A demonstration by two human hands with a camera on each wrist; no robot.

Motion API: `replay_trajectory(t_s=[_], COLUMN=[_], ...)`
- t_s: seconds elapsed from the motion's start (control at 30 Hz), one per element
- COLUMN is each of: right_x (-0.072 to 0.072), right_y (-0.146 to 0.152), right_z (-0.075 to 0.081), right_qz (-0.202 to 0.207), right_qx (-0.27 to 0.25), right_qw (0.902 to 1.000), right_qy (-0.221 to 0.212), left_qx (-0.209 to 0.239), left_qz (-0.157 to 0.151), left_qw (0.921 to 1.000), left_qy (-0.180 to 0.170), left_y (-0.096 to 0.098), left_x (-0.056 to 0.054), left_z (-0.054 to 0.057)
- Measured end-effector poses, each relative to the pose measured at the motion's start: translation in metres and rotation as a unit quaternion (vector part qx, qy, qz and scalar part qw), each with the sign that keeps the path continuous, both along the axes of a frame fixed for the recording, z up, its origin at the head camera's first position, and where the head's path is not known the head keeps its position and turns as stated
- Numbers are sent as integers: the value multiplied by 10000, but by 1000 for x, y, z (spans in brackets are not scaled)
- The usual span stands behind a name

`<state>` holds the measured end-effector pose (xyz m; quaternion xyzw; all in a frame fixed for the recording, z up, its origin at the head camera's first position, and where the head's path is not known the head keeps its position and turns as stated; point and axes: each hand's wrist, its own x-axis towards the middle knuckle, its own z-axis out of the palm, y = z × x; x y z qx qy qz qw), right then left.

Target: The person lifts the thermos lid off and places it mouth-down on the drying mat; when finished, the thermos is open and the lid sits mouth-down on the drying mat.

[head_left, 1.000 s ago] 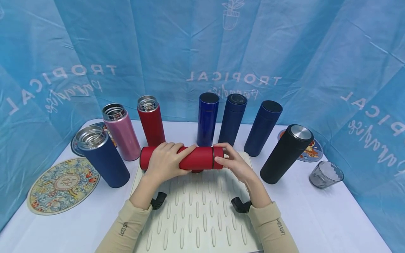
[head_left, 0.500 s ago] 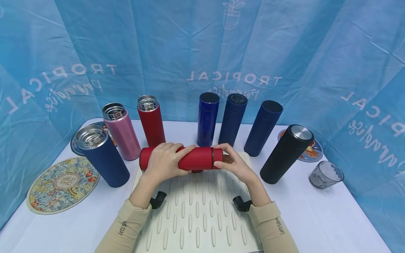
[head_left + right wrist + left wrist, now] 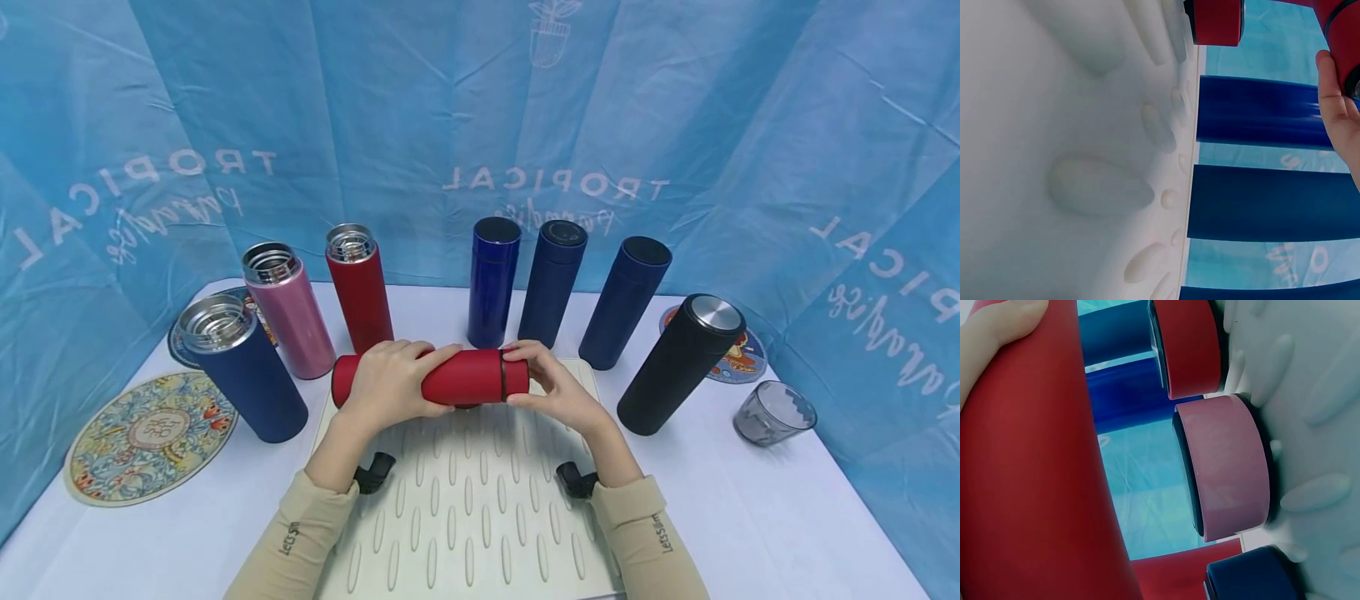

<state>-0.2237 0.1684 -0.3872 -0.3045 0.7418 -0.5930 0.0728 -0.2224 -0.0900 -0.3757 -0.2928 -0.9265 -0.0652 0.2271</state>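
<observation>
A red thermos flask [image 3: 472, 377] is held sideways above the cream ridged mat [image 3: 468, 500]. My left hand [image 3: 393, 379] grips its body from above, with the thumb along the near side. At the right end, my right hand [image 3: 558, 392] holds the red lid [image 3: 516, 377], which sits on the flask behind a dark ring. In the left wrist view a red lid [image 3: 1190, 347], a pink lid [image 3: 1227, 467] and a navy lid [image 3: 1250, 575] stand on the mat. In the head view the flask and hands hide most of these lids.
Left stand a lidless navy flask [image 3: 251, 379], a pink flask [image 3: 291, 321] and a red flask [image 3: 362, 300]. Capped blue flasks [image 3: 492, 287] and a black flask [image 3: 671, 371] stand right. A glass tumbler [image 3: 772, 414] sits far right. A patterned placemat [image 3: 150, 437] lies left.
My right thumb has slid down over the lid and its fingers have shifted round it. The flask and my left hand have stayed almost in place.
</observation>
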Motion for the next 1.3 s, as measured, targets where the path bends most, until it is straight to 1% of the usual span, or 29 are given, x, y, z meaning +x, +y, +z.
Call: replay_trajectory(t_s=[0.1, 0.17, 0.27, 0.37, 0.4, 0.47, 0.53, 0.63, 0.73, 0.83, 0.93, 1.07, 1.3], right_x=[4, 4, 2, -4, -5, -8, -9, -10, -9, -9, -9, -9, -10], right_y=[-2, -2, -2, -2, -1, 0, 1, 3, 3, 2, 0, 1, 2], right_z=[7, 7, 2, -7, -9, -12, -12, -10, -8, -5, -4, -6, -11], right_qz=[79, 131, 170, 79, 43, 8, -93, -330, -597, -669, -645, -663, -555], right_qx=[9, -29, -99, -14, 62, 178, 291, 384, 476, 377, 144, 3, -136], right_qw=[9998, 9995, 9987, 9985, 9989, 9997, 9991, 9940, 9867, 9816, 9802, 9800, 9838], right_qy=[175, 280, 468, 544, 469, 159, -277, -967, -1436, -1750, -1869, -1874, -1700], left_qx=[-17, -24, -30, -5, -9, -31, -85, -169, -191, -178, -165, -186, -234], left_qz=[54, 75, 93, 77, 62, 11, -44, -145, -227, -268, -275, -289, -289], left_qw=[9999, 9996, 9993, 9994, 9997, 10000, 9997, 9985, 9977, 9977, 9980, 9978, 9969], left_qy=[-157, -258, -366, -327, -256, -43, 203, 498, 611, 591, 539, 572, 687], left_y=[0, -1, -1, -2, -3, -3, -4, -4, -4, -3, -3, -2, -2], left_x=[0, 0, 0, 0, 0, 0, -1, -1, -1, 0, 1, 2, 2], left_z=[1, 2, 2, 3, 3, 3, 3, 3, 3, 3, 3, 4, 3])
